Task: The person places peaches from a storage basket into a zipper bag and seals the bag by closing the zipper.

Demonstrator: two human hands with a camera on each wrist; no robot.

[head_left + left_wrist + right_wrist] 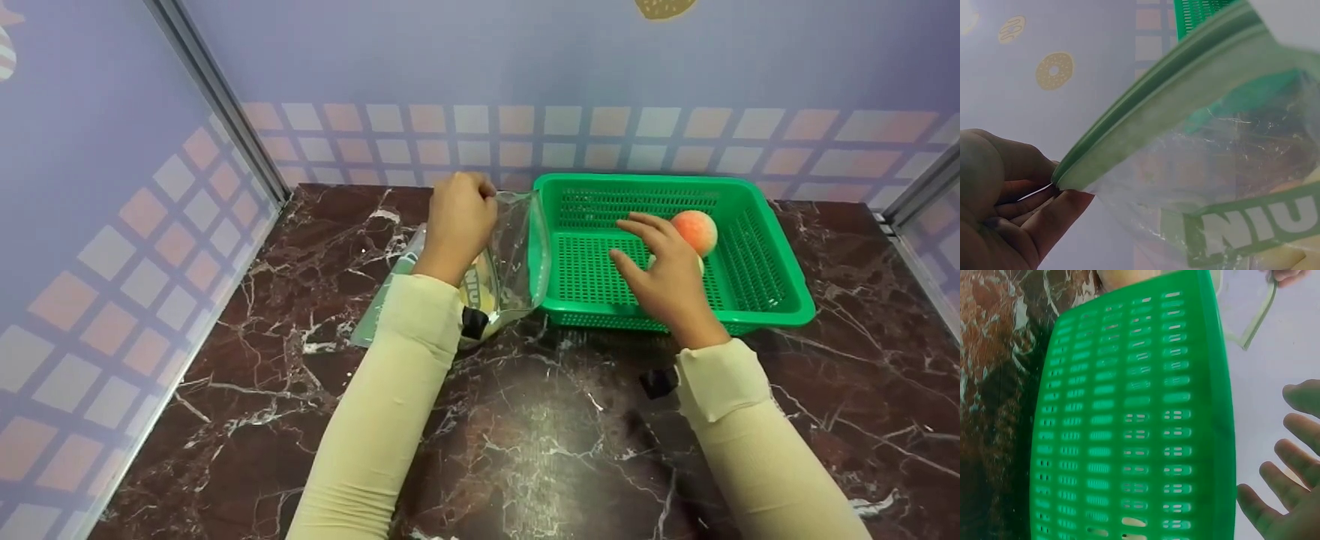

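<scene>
My left hand pinches the rim of a clear zip-top bag and holds its mouth apart beside the basket. In the left wrist view, thumb and fingers grip one end of the green zip strip, and pale yellow things show inside behind the printed letters. Over the green plastic basket hovers my right hand, fingers spread and holding nothing. A pinkish-orange peach-like fruit lies in the basket just beyond that hand. Another pale round thing is mostly hidden behind the fingers.
Dark red marbled tabletop spreads in front of the bag and basket. A purple wall with a checkered band rises close behind them. Another panel stands along the left, joined by a grey metal corner post.
</scene>
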